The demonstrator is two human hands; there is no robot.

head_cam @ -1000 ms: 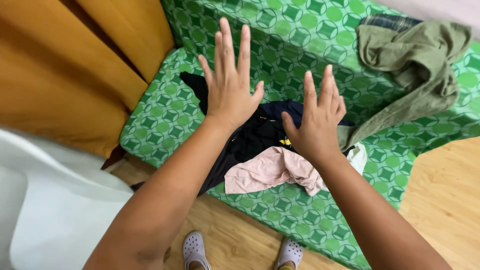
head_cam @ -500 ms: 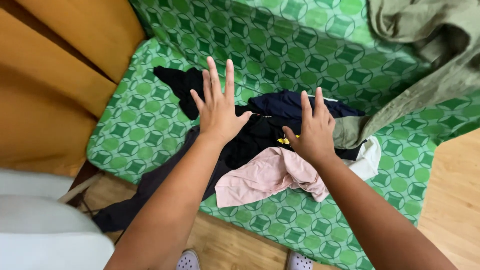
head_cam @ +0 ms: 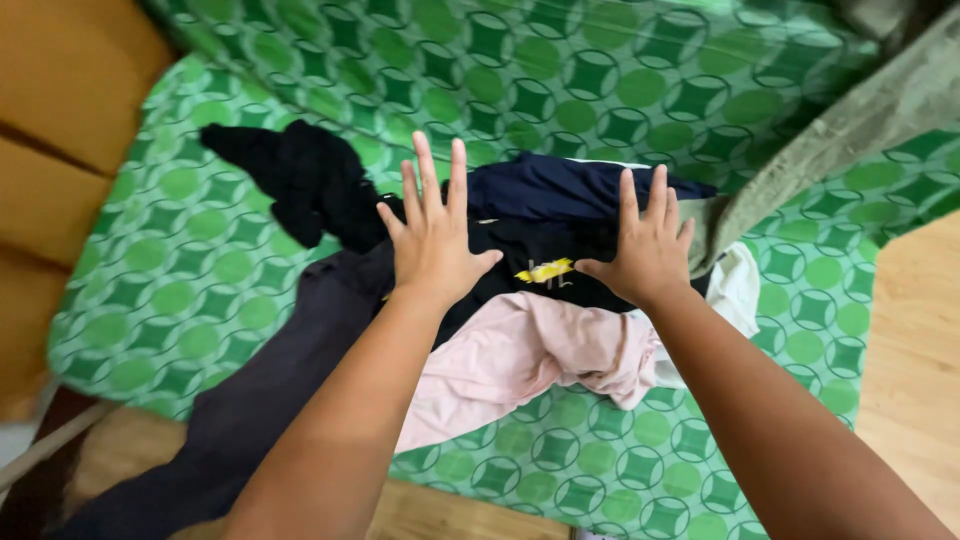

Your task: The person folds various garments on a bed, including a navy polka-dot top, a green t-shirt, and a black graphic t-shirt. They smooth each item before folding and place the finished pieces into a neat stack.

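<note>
My left hand and my right hand are stretched out flat with fingers apart, just above a heap of clothes on a seat covered in green patterned cloth. Neither hand holds anything. Under them lies a black garment with a yellow mark, with a navy garment behind it. A pale pink garment lies between my forearms. A black piece lies to the left. A dark grey garment hangs off the seat's front edge under my left arm.
An olive-green cloth drapes across the upper right. A white garment peeks out beside my right wrist. Orange-brown cushions stand at the left. Wooden floor shows at right and along the bottom.
Both hands have moved down and closer to the clothes heap, still spread. The view has closed in on the seat.
</note>
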